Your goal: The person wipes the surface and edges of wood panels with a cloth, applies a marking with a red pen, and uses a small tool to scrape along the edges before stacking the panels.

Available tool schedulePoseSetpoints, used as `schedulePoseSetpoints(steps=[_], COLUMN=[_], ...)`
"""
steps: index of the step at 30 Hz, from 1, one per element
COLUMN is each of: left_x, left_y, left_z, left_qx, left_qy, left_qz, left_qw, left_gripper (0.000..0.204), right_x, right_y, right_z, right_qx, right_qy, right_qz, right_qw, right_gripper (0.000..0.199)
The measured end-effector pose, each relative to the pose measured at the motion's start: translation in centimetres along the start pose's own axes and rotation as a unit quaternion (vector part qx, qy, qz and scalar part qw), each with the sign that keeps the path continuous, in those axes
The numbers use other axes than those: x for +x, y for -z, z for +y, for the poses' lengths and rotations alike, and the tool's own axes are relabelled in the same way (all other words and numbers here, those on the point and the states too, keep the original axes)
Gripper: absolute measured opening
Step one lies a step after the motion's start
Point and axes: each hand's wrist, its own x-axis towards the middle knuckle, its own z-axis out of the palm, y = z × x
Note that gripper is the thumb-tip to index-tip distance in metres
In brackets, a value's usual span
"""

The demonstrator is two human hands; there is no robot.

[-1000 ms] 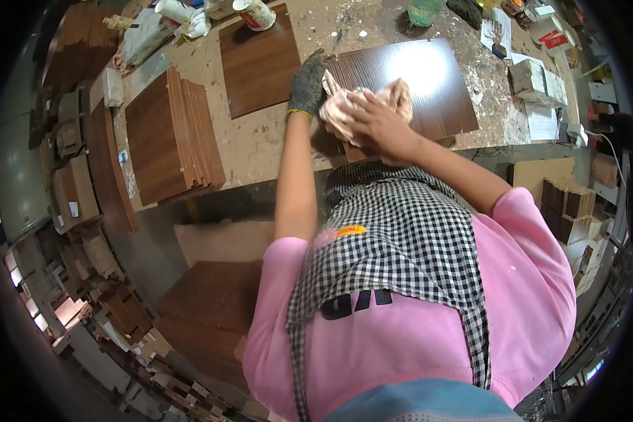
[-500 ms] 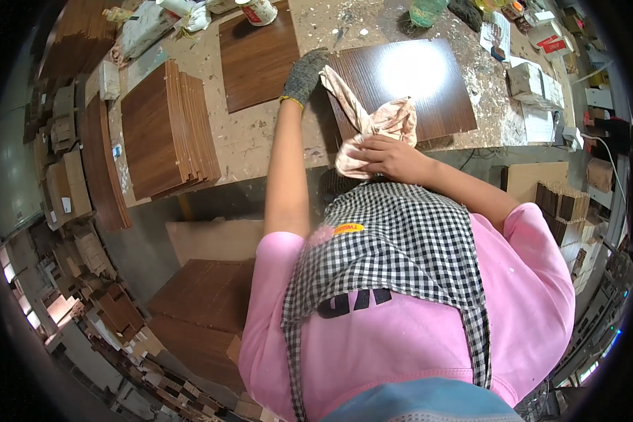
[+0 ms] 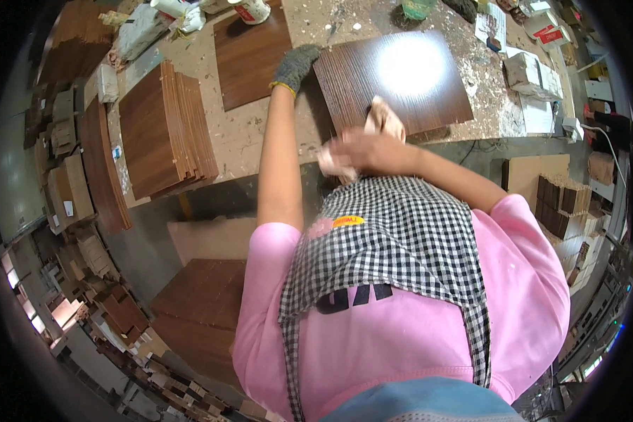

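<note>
While both hands work at a dark wood panel (image 3: 394,81) on the worktop (image 3: 260,137), a pale cloth (image 3: 380,123) meets its near edge.

Left hand (image 3: 295,65) — in a grey glove — lies flat on the panel's left edge; right hand (image 3: 362,149), blurred, is closed around the cloth. A stack of brown boards (image 3: 163,130) sits well to the left.

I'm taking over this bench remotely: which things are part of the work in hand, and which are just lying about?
In hand:
left hand, gloved, on the dark wood panel
right hand gripping a pale cloth at that panel's near edge

Lying about:
stack of brown panels
single brown panel
cup
small boxes
</note>
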Motion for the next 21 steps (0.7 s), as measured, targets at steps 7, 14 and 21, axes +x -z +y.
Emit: schedulePoseSetpoints(steps=[7,14,21], left_x=[-5.3,-7.9,-9.0], left_y=[-4.4,-7.0,-7.1], left_z=[6.4,6.1,6.2], left_qx=[0.009,-0.059,-0.203], left_qy=[0.043,0.068,0.152], left_qz=[0.199,0.229,0.199], left_qw=[0.979,0.969,0.947], left_gripper=[0.060,0.065,0.070], right_x=[-0.6,-4.6,-9.1], right_y=[7.3,8.9,10.8], right_z=[-0.7,8.7,14.9], right_qx=[0.011,-0.195,-0.162], right_qy=[-0.268,-0.488,-0.591], right_qz=[0.137,0.169,0.361], right_qw=[0.954,0.834,0.703], right_gripper=[0.022,0.050,0.043])
